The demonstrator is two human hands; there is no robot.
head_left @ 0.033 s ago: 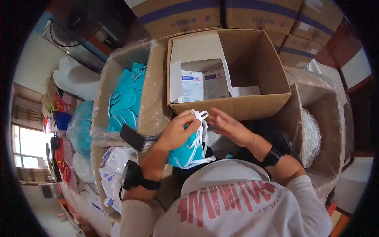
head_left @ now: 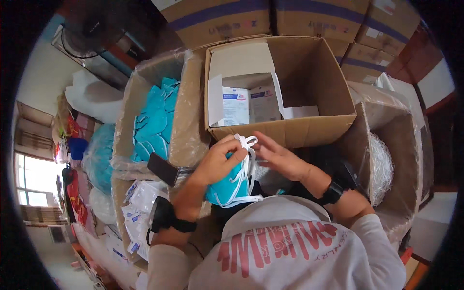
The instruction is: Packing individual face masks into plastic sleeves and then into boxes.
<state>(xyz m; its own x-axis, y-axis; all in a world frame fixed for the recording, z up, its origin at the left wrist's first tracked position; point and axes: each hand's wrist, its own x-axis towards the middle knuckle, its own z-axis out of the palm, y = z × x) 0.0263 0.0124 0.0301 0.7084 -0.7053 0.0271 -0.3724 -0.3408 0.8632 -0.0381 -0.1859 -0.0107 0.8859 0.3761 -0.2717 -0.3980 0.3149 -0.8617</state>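
Observation:
My left hand (head_left: 221, 162) is closed on a teal face mask (head_left: 228, 187) with white edging, pinching it near the top, where its white elastic straps (head_left: 249, 166) bunch into loops. Several strap lengths hang down the right side; I cannot tell if one mask or more are in the grip. Beside those loops is my right hand (head_left: 280, 158), its fingers stretched out and fingertips at or very near the straps. Behind both hands stands an open cardboard box (head_left: 285, 129). Inside it, a white carton (head_left: 216, 102) contains white printed packets (head_left: 235, 106).
Left, a plastic-lined box (head_left: 189, 111) holds teal masks (head_left: 152, 121); a phone (head_left: 163, 168) rests at its near edge. Below it are white packets (head_left: 140, 212). At right, another box (head_left: 403, 159) contains a white strap bundle (head_left: 381, 169). Sealed cartons (head_left: 319, 19) line the back.
My right hand has shifted slightly left, bringing its fingertips closer to the straps. My left hand keeps its hold on the mask.

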